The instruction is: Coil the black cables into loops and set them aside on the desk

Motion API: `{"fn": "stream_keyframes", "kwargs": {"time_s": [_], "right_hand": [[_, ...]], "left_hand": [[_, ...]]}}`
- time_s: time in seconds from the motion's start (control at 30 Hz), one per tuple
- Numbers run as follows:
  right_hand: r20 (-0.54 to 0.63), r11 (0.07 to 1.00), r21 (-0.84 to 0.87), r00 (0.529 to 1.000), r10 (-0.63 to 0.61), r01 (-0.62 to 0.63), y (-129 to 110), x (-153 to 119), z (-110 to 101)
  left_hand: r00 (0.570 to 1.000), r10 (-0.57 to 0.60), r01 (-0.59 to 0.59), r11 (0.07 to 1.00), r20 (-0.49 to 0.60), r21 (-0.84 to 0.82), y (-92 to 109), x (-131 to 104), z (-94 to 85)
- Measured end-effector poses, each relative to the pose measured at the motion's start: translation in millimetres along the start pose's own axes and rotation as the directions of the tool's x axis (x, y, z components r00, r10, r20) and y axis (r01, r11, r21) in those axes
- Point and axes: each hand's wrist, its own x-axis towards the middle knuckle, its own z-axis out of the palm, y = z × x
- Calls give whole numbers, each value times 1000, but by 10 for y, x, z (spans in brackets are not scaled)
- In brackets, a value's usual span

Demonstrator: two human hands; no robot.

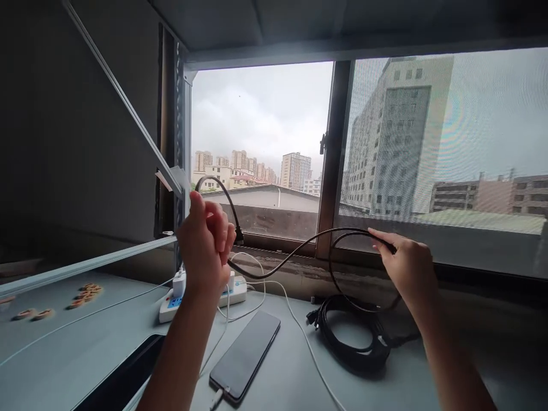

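Fingers (379, 236) of the right hand (409, 268) are pinching a black cable (325, 232), which goes in a wave through the air to the left hand (203, 242). There the fingers are curled closed upon it, and a short loop bends over to a plug (240, 235) beside them. Below the right hand, a dark coil (363, 359) lies on the worktop (291, 382); a phone (246, 354) lies to its left.

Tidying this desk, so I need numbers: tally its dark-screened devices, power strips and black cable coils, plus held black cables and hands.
Dark-screened devices: 2
Power strip: 1
Black cable coil: 1
Held black cable: 1
Hands: 2
Total: 7
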Motion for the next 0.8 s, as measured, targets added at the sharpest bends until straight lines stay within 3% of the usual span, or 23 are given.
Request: {"fn": "stream_keyframes", "kwargs": {"time_s": [0.1,0.23,0.33,0.47,0.6,0.73,0.8], "right_hand": [[121,990,3,983,140,-141,61,-40,114],[217,975,139,966,143,-175,3,-46,168],[230,931,296,962,146,-213,-150,-16,111],[276,802,491,934,227,-340,-332,31,-36],[294,735,555,918,266,-390,-365,70,-204],[211,668,637,921,327,-384,-352,115,-347],[204,625,667,906,370,-405,-367,133,-379]], "left_hand": [[996,-70,68,997,47,27,-44,5,17],[962,-236,227,971,138,75,-190,-59,100],[955,-262,261,965,138,28,-315,-180,209],[908,-321,322,946,268,42,-423,-337,324],[878,-319,312,947,358,79,-466,-366,319],[878,-280,244,960,389,139,-482,-305,246],[848,-313,244,947,428,210,-480,-273,215]]}}
